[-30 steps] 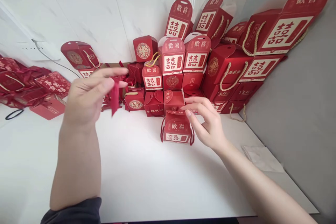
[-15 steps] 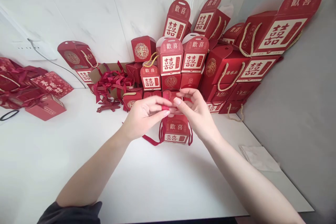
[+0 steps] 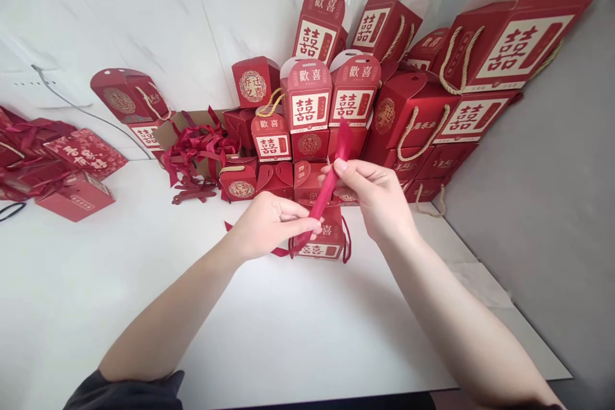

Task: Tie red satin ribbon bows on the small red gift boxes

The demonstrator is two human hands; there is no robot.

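Observation:
A red ribbon (image 3: 325, 194) is stretched slantwise between my two hands. My left hand (image 3: 269, 225) pinches it lower down, thumb against fingers. Higher up, my right hand (image 3: 372, 189) grips it between thumb and fingers, and a short free end sticks up past the thumb. The ribbon's other end trails down to the left, behind my left hand. Just beneath and behind the ribbon, a small red gift box (image 3: 321, 250) with dark red cord handles stands on the white table. My hands and the ribbon partly cover its front.
Stacked red gift boxes (image 3: 307, 106) line the tiled wall, with larger rope-handled boxes (image 3: 418, 115) on the right. A carton of loose red ribbons (image 3: 206, 141) stands left of the stack. More red boxes (image 3: 74, 195) lie far left. White paper (image 3: 480, 283) rests by the right wall.
My hands have moved apart, the right one going right, the left slightly down. The ribbon, mostly hidden between my fingers before, now shows taut with its end pointing up.

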